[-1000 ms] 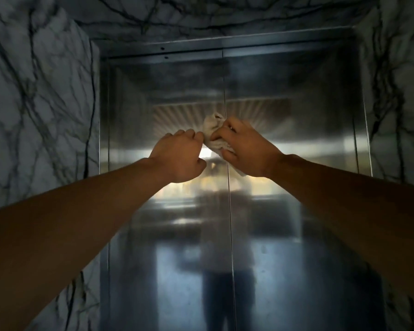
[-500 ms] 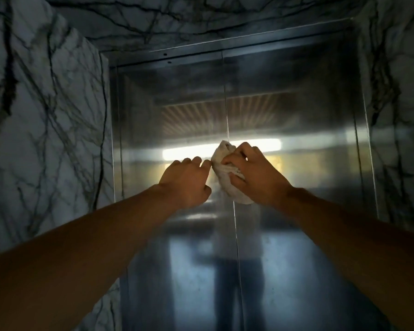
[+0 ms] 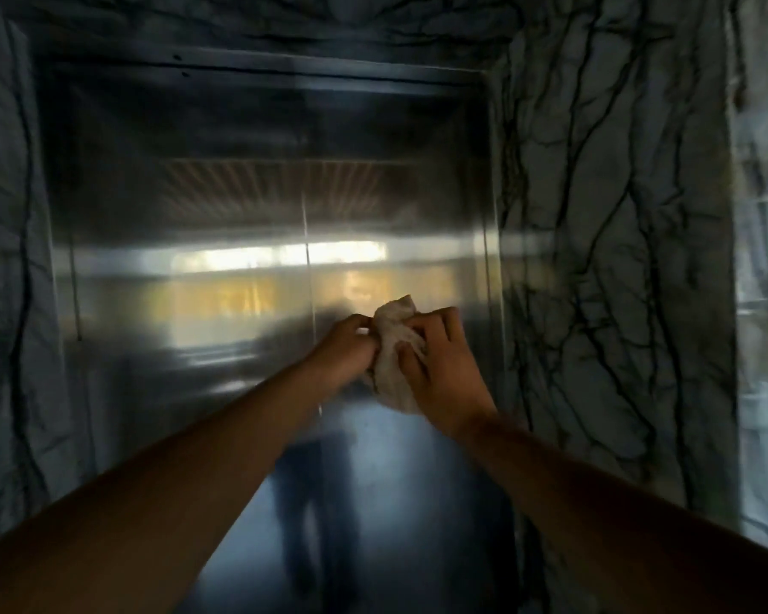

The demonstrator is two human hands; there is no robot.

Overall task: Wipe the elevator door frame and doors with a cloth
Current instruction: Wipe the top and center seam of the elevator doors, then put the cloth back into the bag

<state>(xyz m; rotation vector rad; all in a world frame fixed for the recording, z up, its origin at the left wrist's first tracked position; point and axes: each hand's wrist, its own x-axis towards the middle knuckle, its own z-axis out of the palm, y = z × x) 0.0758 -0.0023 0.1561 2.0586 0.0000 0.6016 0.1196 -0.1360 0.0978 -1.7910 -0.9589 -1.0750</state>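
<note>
**Two hands hold a cloth against a steel elevator door**

Seen from the person's own head, two bare forearms reach forward from the near bottom corners toward closed elevator doors (image 3: 240, 303). The doors are brushed metal, with a thin vertical seam (image 3: 307, 259) running down the middle. A bright band of reflected light crosses them, and a dim, blurred reflection of a person stands lower down.

A crumpled pale cloth (image 3: 393, 347) sits on the right door panel, just right of the seam, about halfway up the picture. The right hand (image 3: 444, 374) grips the cloth from the right, its fingers curled over the bunched fabric. The left hand (image 3: 344, 350) meets the cloth from the left, fingers curled, with the fingertips pinching the cloth's edge. The two hands are close together with the cloth between them.

A metal door frame (image 3: 491, 214) borders the doors at the top and right. Grey marble wall (image 3: 604, 259) with dark veins surrounds the frame on the left, right and above. The picture is slightly blurred
</note>
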